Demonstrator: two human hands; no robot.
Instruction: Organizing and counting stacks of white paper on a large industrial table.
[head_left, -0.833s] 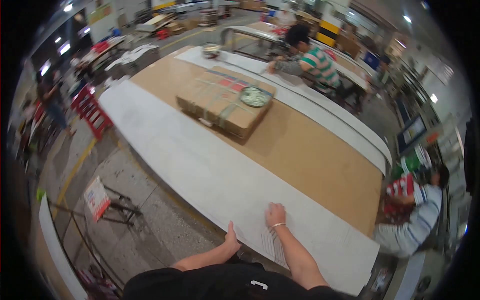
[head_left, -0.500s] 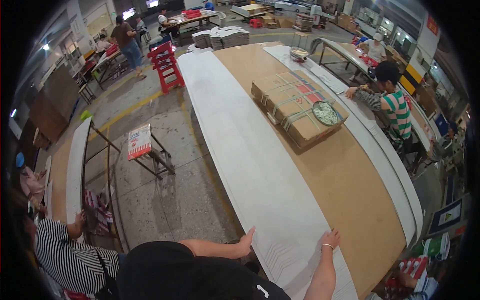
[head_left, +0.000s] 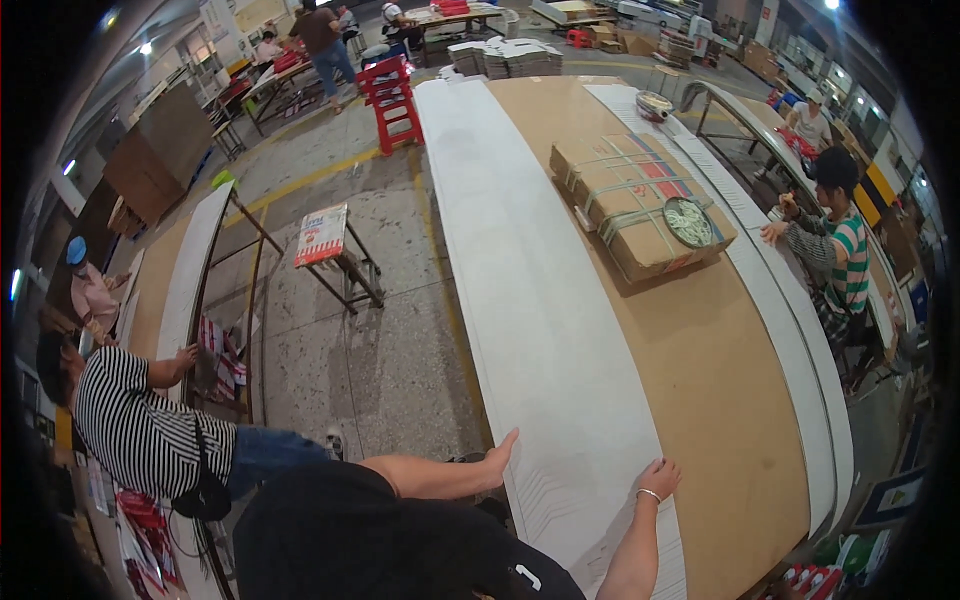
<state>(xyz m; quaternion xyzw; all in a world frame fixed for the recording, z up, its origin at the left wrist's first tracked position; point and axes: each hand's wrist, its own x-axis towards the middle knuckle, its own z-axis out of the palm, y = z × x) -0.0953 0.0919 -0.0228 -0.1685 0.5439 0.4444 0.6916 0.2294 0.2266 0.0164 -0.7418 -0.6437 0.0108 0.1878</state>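
A long run of overlapping white paper sheets (head_left: 545, 300) lies lengthwise along the brown-topped table (head_left: 725, 390). Its layered, stepped edges show at the near end, between my hands. My left hand (head_left: 499, 460) is at the left edge of the sheets, fingers straight and thumb raised, with the palm side toward the paper. On the right edge of the same sheets rests my right hand (head_left: 658, 478), fingers laid out with a bracelet at the wrist. Neither hand holds anything that I can make out.
Farther up the table sits a strapped cardboard carton (head_left: 630, 195) bearing a round dish of pale strips (head_left: 688, 222). Another row of white sheets (head_left: 790, 330) runs along the right edge, where a person in a striped top works. A stool (head_left: 335, 240) and a second striped-top worker are left.
My view has shifted, so the scene sits farther right and more of the left worker shows. My hands stay at the two edges of the sheets with little change.
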